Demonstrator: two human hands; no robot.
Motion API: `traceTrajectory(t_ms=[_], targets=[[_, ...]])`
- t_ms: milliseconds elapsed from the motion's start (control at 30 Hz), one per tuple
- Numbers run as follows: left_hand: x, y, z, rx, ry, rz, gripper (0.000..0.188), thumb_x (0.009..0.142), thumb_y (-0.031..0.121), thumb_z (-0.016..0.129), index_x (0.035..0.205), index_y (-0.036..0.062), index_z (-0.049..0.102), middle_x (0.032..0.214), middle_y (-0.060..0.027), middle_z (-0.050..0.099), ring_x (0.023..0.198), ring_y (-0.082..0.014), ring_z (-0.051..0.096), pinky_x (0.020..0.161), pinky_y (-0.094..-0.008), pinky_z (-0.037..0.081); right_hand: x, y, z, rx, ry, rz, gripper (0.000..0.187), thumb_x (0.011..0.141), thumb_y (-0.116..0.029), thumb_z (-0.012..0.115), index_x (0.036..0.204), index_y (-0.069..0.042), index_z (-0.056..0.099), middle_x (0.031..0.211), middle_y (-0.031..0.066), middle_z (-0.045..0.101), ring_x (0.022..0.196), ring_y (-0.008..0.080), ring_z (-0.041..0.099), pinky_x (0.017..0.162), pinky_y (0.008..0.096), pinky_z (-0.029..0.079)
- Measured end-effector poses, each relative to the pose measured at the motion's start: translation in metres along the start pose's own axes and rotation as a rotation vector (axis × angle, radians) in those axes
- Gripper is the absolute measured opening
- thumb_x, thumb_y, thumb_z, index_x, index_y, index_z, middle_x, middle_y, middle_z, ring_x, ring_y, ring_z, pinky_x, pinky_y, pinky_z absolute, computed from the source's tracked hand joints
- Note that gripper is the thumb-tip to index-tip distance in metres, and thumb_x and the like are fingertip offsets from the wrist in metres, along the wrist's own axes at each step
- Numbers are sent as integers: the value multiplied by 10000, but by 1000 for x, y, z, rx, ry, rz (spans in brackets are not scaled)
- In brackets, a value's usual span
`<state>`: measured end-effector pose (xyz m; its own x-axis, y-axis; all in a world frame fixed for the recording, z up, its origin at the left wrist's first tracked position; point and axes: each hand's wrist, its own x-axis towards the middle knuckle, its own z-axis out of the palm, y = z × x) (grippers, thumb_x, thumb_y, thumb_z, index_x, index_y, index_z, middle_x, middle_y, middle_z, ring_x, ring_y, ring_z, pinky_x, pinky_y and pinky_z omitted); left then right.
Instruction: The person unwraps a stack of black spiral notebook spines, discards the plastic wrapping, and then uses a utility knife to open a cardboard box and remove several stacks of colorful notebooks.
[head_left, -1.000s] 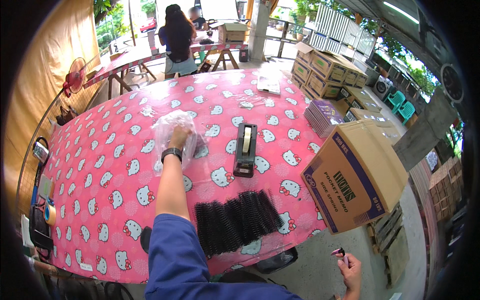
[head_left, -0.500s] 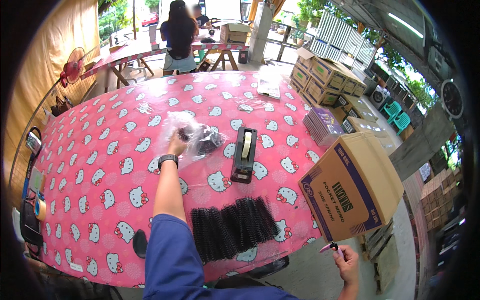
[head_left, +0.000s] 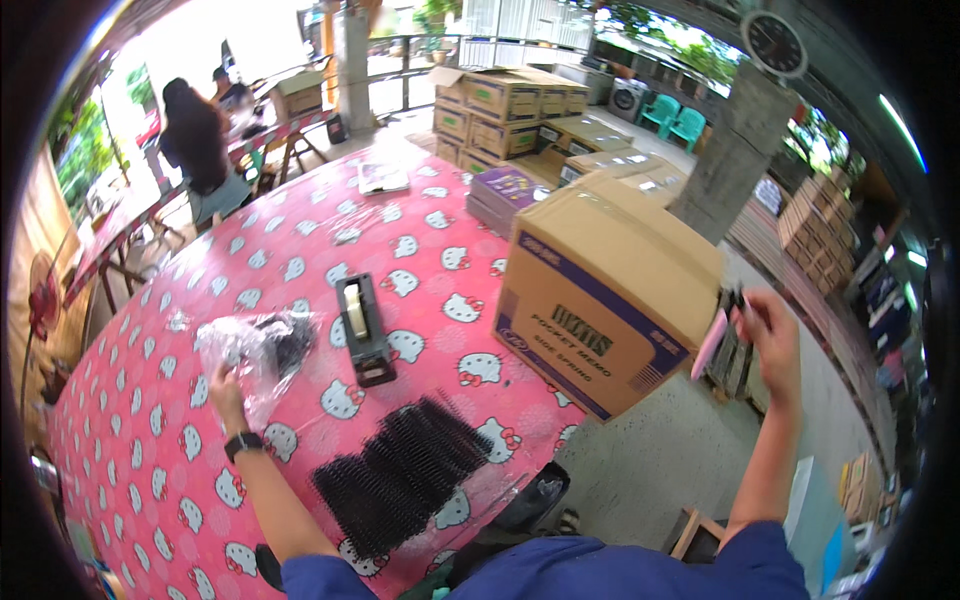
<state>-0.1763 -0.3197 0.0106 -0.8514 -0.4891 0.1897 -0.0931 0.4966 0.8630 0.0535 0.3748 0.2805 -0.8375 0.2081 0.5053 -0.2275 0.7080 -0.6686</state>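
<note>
My left hand (head_left: 228, 392), with a dark watch on its wrist, pinches the near edge of a crumpled clear plastic bag (head_left: 240, 350). Dark contents (head_left: 290, 338), too blurred to make out, show through the bag. Out to the right, my right hand (head_left: 770, 340) grips a slim pink and black tool (head_left: 712, 345), raised beside a large carton; its exact kind is unclear. A black tape dispenser (head_left: 366, 330) stands right of the bag. Nearer to me, several black spiral binding coils (head_left: 400, 475) lie side by side on the table.
A pink patterned cloth covers the table (head_left: 190, 485). The large brown carton (head_left: 600, 310) stands at its right edge, by a stack of purple-topped packs (head_left: 500, 195). Stacked cartons (head_left: 505, 110) and a concrete post (head_left: 735, 150) are beyond. A person (head_left: 195, 145) stands far left.
The view has swung right. My right hand has risen with the pink and black tool to beside the large carton. My left hand has drawn back to the bag's near edge.
</note>
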Motion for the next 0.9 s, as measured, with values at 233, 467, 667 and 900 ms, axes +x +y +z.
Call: traceTrajectory(t_ms=[233,467,667,900], targets=[[-155,236,97,-335,-193,370,255,796,90,577,1035,0,585,970,-78,602,899,-160,567,776,-276,460,179,40,7,-477,-438,-289,267,864,-275,516,831,-39,637,662,72,582,596,151,538,532,306,410],[-339,417,230,-87,-339,1121,384,786,215,585,1141,73,543,1253,-132,473,1235,-306,353,1013,-417,281,281,66,96,-882,-671,-333,315,770,-386,619,772,-75,671,759,52,661,773,202,628,679,342,488],[-371,420,276,-251,-397,904,409,823,344,520,1118,65,564,1237,-127,483,1230,-336,343,1023,-442,249,304,74,124,-993,-860,-457,328,737,-387,645,659,-71,681,672,15,648,668,178,626,626,328,498],[-379,423,281,-263,-386,846,400,822,313,493,1110,46,565,1228,-121,488,1254,-327,304,1029,-434,242,293,69,125,-1062,-729,-514,304,706,-356,698,791,-64,686,757,48,661,771,205,633,644,328,507]])
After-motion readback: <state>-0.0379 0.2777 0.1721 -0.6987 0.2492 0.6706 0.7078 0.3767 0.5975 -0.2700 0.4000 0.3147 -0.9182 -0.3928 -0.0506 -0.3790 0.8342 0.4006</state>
